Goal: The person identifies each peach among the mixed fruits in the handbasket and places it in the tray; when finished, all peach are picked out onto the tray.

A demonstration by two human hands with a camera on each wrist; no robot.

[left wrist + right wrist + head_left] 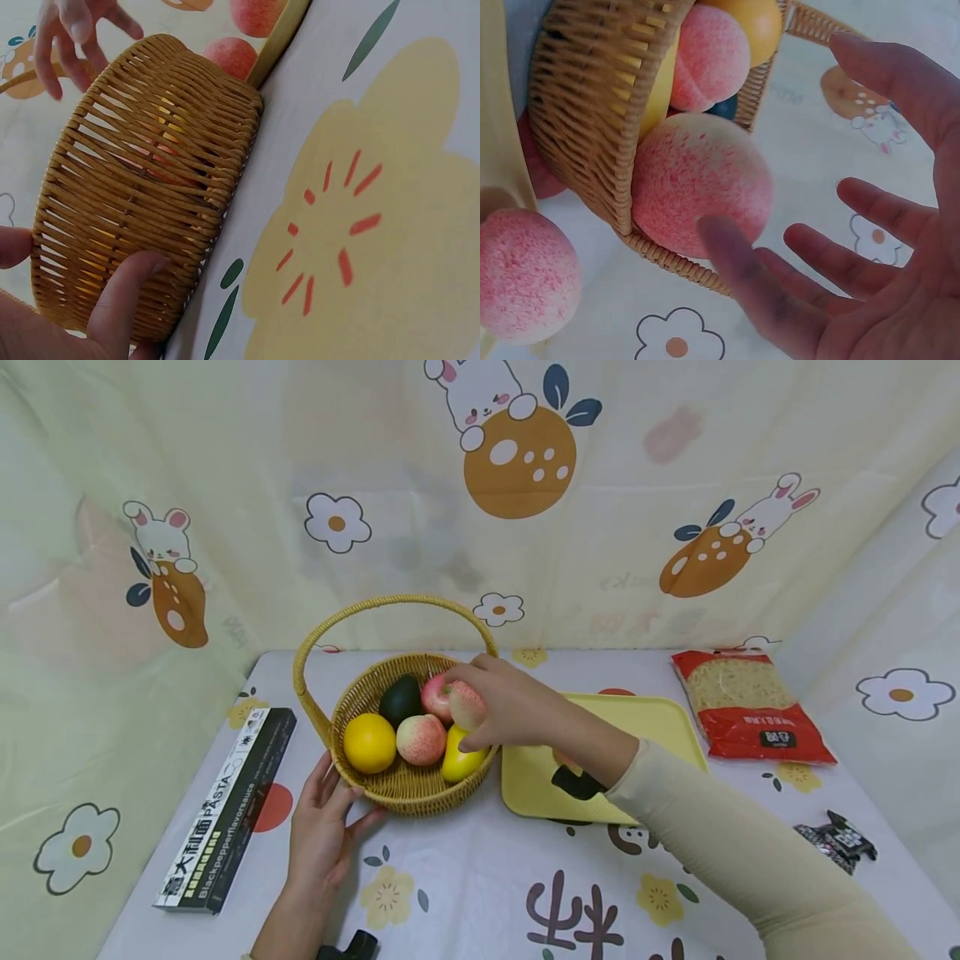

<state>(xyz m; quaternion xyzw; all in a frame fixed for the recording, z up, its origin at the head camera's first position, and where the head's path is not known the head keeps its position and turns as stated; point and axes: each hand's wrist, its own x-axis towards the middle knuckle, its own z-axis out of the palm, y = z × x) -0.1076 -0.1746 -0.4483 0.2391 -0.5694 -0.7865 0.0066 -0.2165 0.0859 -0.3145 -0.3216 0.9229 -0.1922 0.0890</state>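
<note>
A wicker basket [420,806] with a tall handle holds an orange [370,743], an avocado [401,699], a pink fruit [435,697], a mango [461,760] and a peach [422,740]. My left hand [318,827] rests against its near left side, thumb laid along the weave [142,180]. Above the right part of the basket is my right hand [506,706]. Its fingers are spread beside another peach [701,184], which lies inside the rim; one fingertip overlaps this peach in the right wrist view, and contact is unclear.
On the right of the basket lies a yellow tray [660,727], partly covered by my right arm; a peach [529,277] sits there. Farther right are a red noodle bag [757,710] and small black packets [836,842]. A pasta box [228,810] lies at left.
</note>
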